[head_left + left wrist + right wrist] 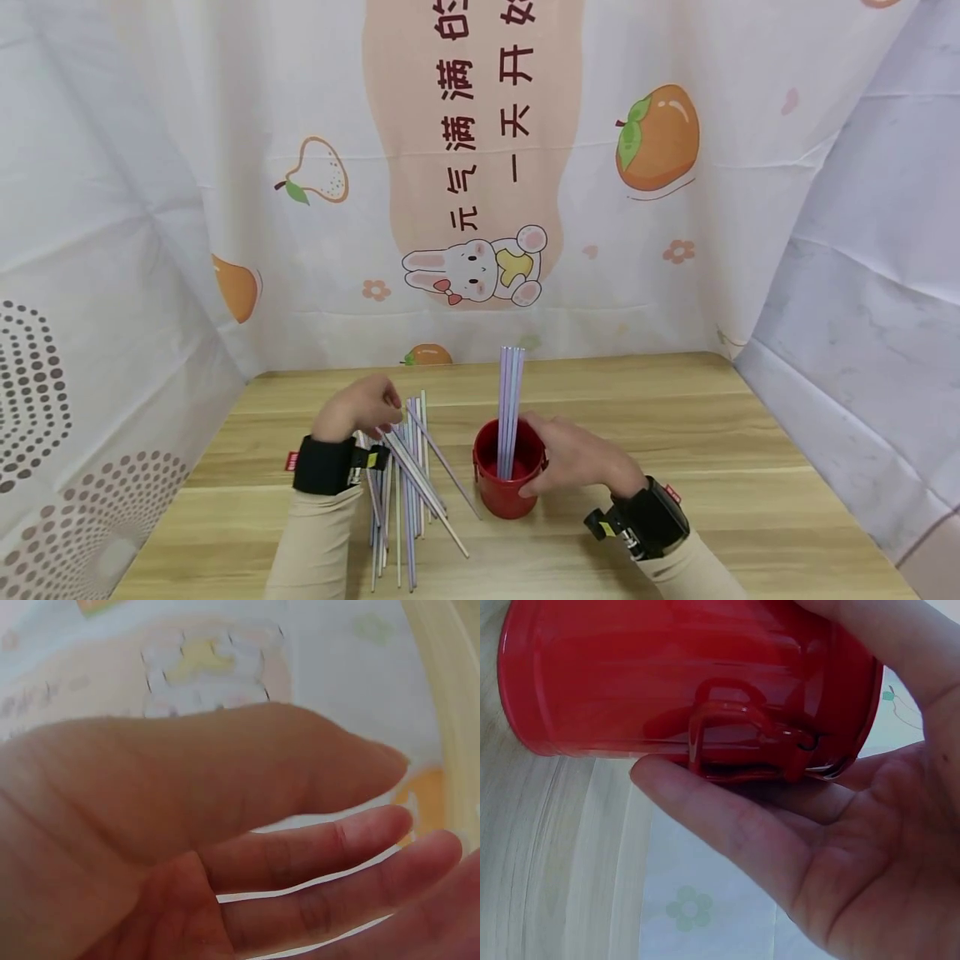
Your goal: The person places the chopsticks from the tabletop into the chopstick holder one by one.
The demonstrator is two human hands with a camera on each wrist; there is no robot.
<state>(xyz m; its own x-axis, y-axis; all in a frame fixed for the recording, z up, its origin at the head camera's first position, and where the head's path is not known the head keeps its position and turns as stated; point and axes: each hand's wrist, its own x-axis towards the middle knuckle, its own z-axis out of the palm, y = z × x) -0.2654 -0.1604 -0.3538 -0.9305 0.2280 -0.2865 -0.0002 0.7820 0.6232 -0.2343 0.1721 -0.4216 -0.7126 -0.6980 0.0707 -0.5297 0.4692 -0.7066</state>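
My right hand (573, 454) grips the small red metal bucket (506, 497) from its right side, thumb and fingers around its upper part. A wire handle loop (697, 742) shows on the bucket's side in the right wrist view. Several thin purple and pale sticks (510, 392), like chopsticks, stand upright in the bucket. Over the far end of a loose pile of similar sticks (408, 500) is my left hand (363, 407), its fingers bent loosely. In the left wrist view that hand (225, 825) has its thumb apart from the fingers, with no stick visible between them.
All this is on a wood-grain table (675, 433). Behind it hangs a white curtain (330, 250) printed with fruit, a rabbit and writing. Pale fabric walls stand at the left and right. One purple stick (446, 462) lies slanted between the pile and the bucket.
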